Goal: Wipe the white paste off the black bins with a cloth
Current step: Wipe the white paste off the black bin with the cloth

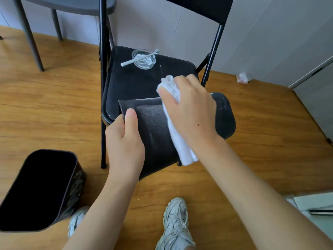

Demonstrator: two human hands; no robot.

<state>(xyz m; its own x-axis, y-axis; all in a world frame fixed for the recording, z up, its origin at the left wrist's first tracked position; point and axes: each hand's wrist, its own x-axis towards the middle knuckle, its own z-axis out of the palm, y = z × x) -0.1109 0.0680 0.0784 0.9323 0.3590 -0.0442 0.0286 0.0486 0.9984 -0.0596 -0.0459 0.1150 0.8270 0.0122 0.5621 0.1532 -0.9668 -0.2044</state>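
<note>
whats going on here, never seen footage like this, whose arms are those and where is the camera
There is no machine here: the one picture comes from a camera worn on a person's head, looking down at their own arms. The left hand grips a black bin lying on its side, partly on a black chair. The right hand presses a white cloth on the bin's side to wipe off white paste. On the chair seat stands a glass dish holding white paste, with a toothbrush across it. A second bin stands on the wooden floor at lower left.

Second bin [36, 192] cut by left edge
</note>
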